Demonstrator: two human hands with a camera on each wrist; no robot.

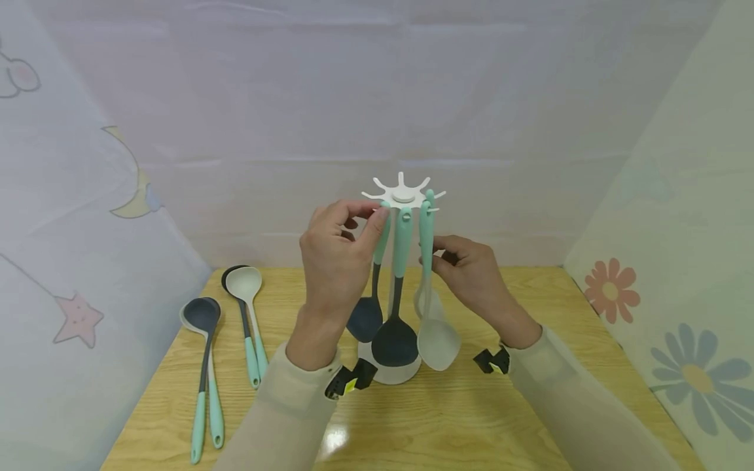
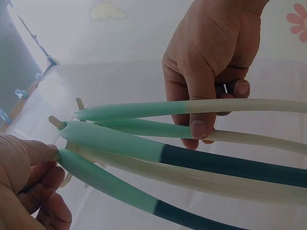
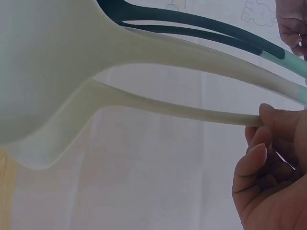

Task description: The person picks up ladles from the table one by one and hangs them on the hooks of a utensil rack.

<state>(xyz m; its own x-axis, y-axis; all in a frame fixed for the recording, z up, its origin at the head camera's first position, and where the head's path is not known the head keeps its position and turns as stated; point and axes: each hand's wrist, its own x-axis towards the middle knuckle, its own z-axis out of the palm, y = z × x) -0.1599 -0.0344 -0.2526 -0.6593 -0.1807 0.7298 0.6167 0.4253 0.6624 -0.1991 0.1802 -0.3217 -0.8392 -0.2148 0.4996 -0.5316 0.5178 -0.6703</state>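
Note:
A white rotary utensil stand (image 1: 389,374) with hooked arms holds several mint-handled utensils, heads hanging down. My left hand (image 1: 341,255) pinches the top of the handle of a dark-headed kitchen utensil (image 1: 364,320) at a hook on the left side. In the left wrist view, thumb and finger meet at that handle's end (image 2: 64,155). Lower on the far right side, my right hand (image 1: 471,268) pinches the pale shaft of a white spatula (image 3: 192,114), just below its mint grip. Between the hands hang a dark-headed spatula (image 1: 394,343) and another white spatula (image 1: 438,345).
On the wooden table (image 1: 471,418) at left lie ladles in two pairs: a white ladle (image 1: 244,282) over a dark one, and a dark ladle (image 1: 202,314) over a white one. A pale cloth wall (image 1: 400,98) rises behind the table, with printed cloths on both sides.

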